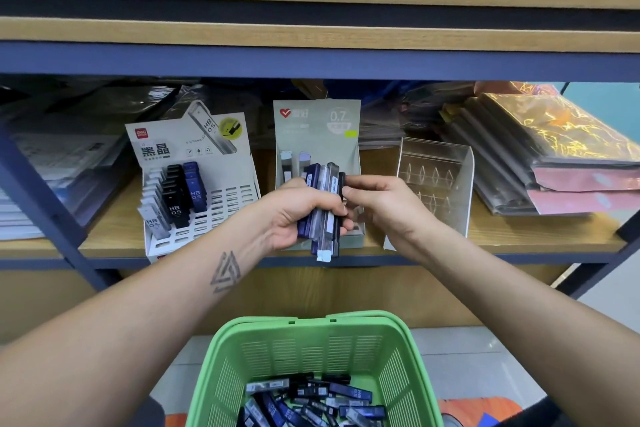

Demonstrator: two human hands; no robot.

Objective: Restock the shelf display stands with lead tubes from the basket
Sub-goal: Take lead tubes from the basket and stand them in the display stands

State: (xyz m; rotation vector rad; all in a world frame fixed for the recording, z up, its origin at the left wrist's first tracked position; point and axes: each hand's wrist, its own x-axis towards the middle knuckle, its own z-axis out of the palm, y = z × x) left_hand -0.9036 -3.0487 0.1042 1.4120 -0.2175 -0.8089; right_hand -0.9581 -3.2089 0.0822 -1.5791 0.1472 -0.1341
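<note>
- While the left hand [294, 215] grips a fanned bunch of lead tubes [323, 208], fingers curled round them, the right hand [381, 204] pinches the black tube at the bunch's right edge between thumb and fingertips; the two hands meet on the bunch.
- Below the hands, the green basket [311, 350] holds a loose heap of tubes [311, 399], black, blue and clear, lying crosswise.
- Left of the left hand, the white slotted stand [207, 208] carries rows of upright clear, black and blue tubes marked HB 0.5 in its left slots; its right slots show bare.
- Directly behind the hands, the grey 0.7 card stand [317, 135] holds a few pale tubes at its back left; the bunch and hands hide its front.
- Right of the right hand, a clear acrylic stand [436, 166] sits on the same wooden shelf [114, 236].
- Further right, stacked plastic-wrapped packs [554, 156] lie beside it.
</note>
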